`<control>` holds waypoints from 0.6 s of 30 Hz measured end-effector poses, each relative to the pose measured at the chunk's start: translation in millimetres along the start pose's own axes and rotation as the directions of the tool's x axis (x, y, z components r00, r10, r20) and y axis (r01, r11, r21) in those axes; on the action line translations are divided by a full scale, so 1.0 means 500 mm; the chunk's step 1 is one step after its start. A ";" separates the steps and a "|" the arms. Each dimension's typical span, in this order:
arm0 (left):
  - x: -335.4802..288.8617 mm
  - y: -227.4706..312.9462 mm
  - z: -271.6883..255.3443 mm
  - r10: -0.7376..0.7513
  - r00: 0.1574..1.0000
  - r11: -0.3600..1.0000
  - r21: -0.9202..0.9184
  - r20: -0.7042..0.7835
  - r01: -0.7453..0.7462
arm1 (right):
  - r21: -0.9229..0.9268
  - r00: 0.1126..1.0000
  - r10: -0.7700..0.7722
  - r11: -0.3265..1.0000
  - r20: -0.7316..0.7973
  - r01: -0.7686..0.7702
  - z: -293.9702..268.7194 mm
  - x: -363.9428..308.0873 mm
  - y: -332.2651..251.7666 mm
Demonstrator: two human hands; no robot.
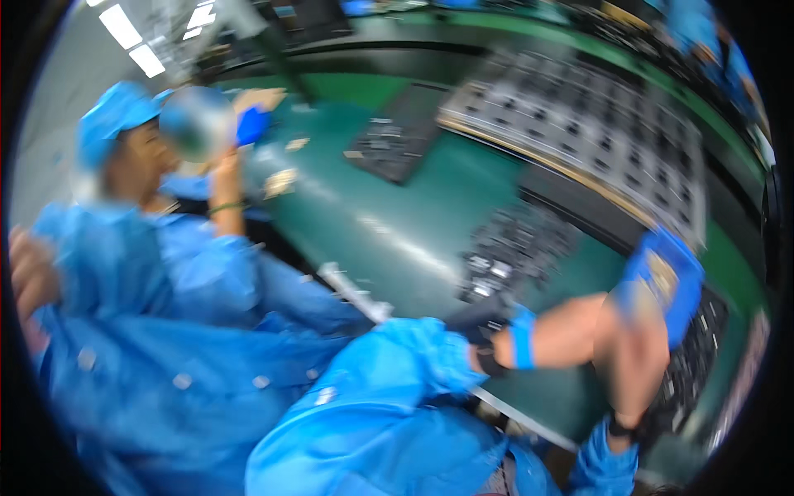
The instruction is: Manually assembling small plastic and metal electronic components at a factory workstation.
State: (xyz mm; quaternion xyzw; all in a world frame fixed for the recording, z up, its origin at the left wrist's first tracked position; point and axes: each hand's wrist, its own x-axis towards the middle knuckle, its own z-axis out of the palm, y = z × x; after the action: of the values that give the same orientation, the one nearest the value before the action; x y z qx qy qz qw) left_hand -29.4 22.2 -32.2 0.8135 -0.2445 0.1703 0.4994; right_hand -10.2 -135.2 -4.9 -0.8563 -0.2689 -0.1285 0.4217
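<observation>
My left hand (610, 324), on an arm with a blue wristband (522, 337), reaches to the right of the bench. Beside it is my right hand (641, 354), coming up from the lower right. The two overlap and are smeared by motion, so their fingers and anything between them cannot be made out. Just past them, a blue tray (688, 304) with small tan pieces (662, 278) in it sits tilted, close to or touching the hands. Black parts (699, 355) lie next to the tray, partly hidden by my right hand.
A heap of small black parts (517, 248) lies mid-bench on the green mat (389, 240). Behind stands a large grey tray (571, 124) with rows of dark parts; a dark board (397, 132) lies left of it. Co-workers in blue smocks (124, 264) sit close at my left.
</observation>
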 end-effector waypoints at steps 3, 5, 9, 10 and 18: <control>0.013 0.010 -0.025 -0.103 0.991 0.994 -0.041 -0.083 0.100 | -0.005 0.982 0.096 0.995 -0.160 -0.098 -0.008 0.016 0.014; 0.015 0.020 -0.039 -0.206 0.976 0.977 -0.073 -0.072 0.200 | 0.023 0.952 0.139 0.990 -0.272 -0.138 -0.015 0.030 0.032; 0.010 0.022 -0.039 -0.379 0.925 0.889 -0.275 0.006 0.366 | 0.305 0.871 0.359 0.916 -0.335 -0.260 -0.013 0.030 0.070; 0.012 0.021 -0.035 -0.375 0.927 0.889 -0.276 0.022 0.366 | 0.336 0.867 0.384 0.901 -0.319 -0.275 -0.018 0.025 0.076; 0.014 0.027 -0.034 -0.562 0.814 0.664 -0.507 0.147 0.550 | 0.391 0.855 0.433 0.867 -0.287 -0.308 -0.031 0.023 0.065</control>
State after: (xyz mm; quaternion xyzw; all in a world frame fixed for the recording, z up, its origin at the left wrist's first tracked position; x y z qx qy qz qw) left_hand -31.8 30.6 -11.4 0.6777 -0.0165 -0.0549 0.7331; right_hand 18.0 -159.8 -11.6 -0.7699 -0.0310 -0.1534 0.6187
